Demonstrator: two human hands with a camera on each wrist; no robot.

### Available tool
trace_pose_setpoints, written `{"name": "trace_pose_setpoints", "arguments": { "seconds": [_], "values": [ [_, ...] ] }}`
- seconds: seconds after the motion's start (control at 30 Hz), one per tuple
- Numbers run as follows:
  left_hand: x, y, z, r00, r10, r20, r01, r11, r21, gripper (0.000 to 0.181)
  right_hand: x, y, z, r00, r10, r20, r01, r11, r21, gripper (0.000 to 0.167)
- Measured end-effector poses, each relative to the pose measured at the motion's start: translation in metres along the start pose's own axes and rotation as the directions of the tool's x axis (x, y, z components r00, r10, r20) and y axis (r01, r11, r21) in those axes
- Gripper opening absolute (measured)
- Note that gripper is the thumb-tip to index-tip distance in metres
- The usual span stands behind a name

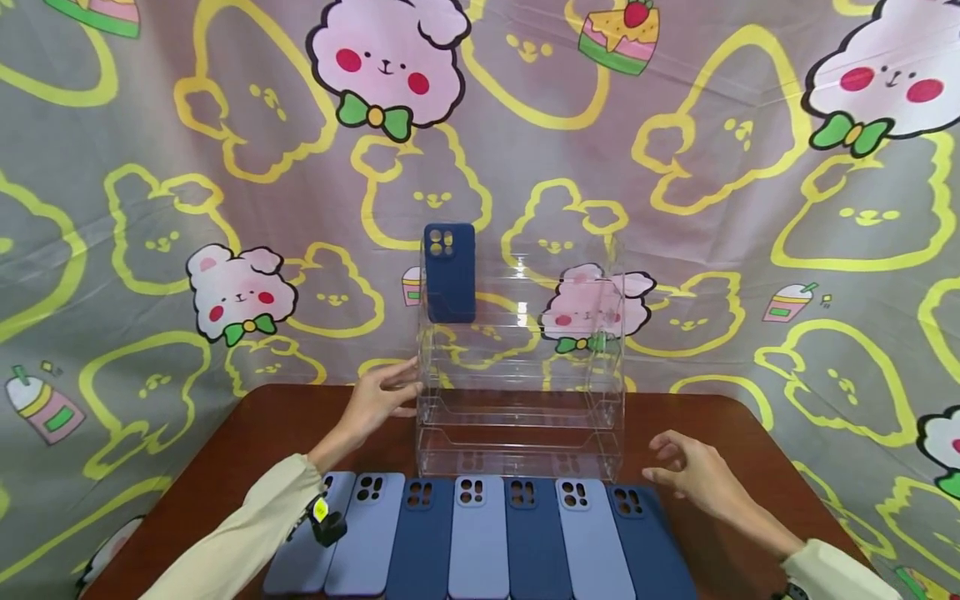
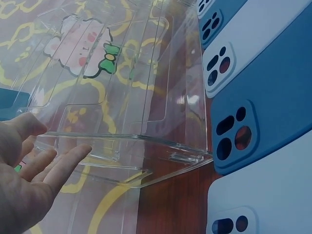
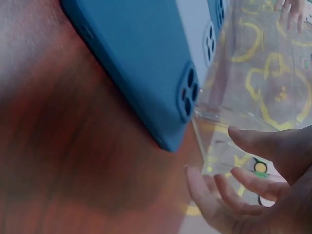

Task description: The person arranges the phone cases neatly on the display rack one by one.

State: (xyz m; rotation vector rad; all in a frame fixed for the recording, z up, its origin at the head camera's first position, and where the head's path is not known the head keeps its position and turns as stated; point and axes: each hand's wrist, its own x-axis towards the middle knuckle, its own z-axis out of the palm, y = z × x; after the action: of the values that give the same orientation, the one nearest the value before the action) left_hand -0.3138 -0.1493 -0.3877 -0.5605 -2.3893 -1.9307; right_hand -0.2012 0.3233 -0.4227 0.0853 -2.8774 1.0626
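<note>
Between left hand and right hand, both loosely spread, empty, one case is being held by rack, seven cases unracked.

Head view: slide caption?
Left hand and right hand flank clear tiered rack holding navy phone case; seven cases in front.

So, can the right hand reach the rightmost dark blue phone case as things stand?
Probably yes: the right hand is empty and close beside the rightmost dark blue phone case, with nothing visible between them to block it.
</note>
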Motion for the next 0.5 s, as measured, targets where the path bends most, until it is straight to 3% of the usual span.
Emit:
{"name": "trace_pose_setpoints", "arguments": {
  "seconds": [0.23,0.33,0.5],
  "values": [
    [0.005,0.005,0.003,1.000,0.030,0.009,-0.030,0.999,-0.011,0.056,-0.001,0.006,0.009,0.996,0.085,0.037,-0.086,0.996,0.020,0.058],
    [0.005,0.003,0.004,0.999,0.034,0.006,-0.034,0.999,-0.013,0.056,-0.004,0.008,0.015,0.992,0.105,0.072,-0.109,0.992,0.057,0.075],
    [0.001,-0.001,0.007,1.000,0.007,-0.013,-0.007,1.000,-0.011,0.057,-0.009,0.008,0.027,0.967,0.205,0.149,-0.207,0.978,0.000,0.103]
  ]
}}
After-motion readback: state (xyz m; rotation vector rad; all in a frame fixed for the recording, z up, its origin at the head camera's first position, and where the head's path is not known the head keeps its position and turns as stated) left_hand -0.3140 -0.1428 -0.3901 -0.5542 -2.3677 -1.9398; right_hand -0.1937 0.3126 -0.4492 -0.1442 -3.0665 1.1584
